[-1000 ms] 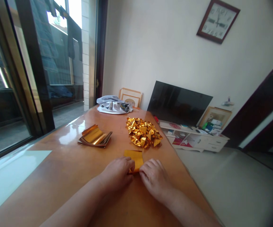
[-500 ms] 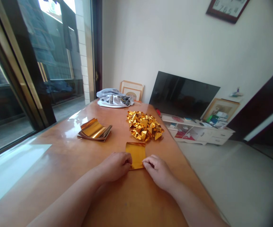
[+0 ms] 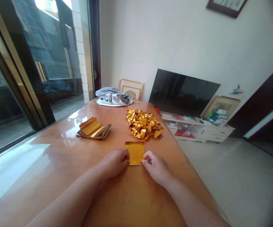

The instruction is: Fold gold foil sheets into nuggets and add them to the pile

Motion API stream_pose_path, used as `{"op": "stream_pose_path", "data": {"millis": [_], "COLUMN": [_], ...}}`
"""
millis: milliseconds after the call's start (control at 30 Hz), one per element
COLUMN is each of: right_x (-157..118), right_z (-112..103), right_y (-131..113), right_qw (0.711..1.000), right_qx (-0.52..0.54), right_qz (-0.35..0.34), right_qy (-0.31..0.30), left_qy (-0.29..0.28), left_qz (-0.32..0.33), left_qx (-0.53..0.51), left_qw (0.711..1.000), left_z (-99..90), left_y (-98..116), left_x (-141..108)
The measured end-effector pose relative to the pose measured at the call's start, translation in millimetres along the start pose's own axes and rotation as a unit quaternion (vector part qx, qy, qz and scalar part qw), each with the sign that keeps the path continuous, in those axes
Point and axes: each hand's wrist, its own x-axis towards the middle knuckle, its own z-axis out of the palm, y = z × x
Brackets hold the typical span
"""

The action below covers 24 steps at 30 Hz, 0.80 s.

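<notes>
**Gold foil sheet (image 3: 134, 153) pinched on the desk (image 3: 136, 201)**

And here we go: my left grip (image 3: 114, 163) and right grip (image 3: 156, 167) are pinching the sheet's lower corners, mid-desk, just below the crumpled foil pile (image 3: 144, 125), with the foil stack (image 3: 93, 128) off to my left!

Cream wall (image 3: 164, 41) — low white TV cabinet (image 3: 197, 131), glass door (image 3: 53, 63)

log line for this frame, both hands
left hand: on left edge of foil sheet | right hand: on right edge | beyond: crumpled foil | foil stack
</notes>
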Motion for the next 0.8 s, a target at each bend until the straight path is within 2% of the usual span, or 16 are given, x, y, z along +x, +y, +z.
{"op": "stream_pose_path", "data": {"millis": [333,800], "right_x": [-2.0,-2.1], "right_z": [-0.2,0.9], "right_y": [2.6,-0.9], "right_qw": [1.000,0.999], "right_qx": [0.008,-0.032], "right_qz": [-0.022,-0.017], "right_qy": [0.011,0.030], "left_qy": [0.012,0.013], "left_qz": [0.017,0.003], "left_qx": [0.005,0.021], "left_qw": [1.000,1.000], "left_z": [5.4,1.7], "left_y": [-4.3,-0.6], "left_x": [0.1,-0.6]}}
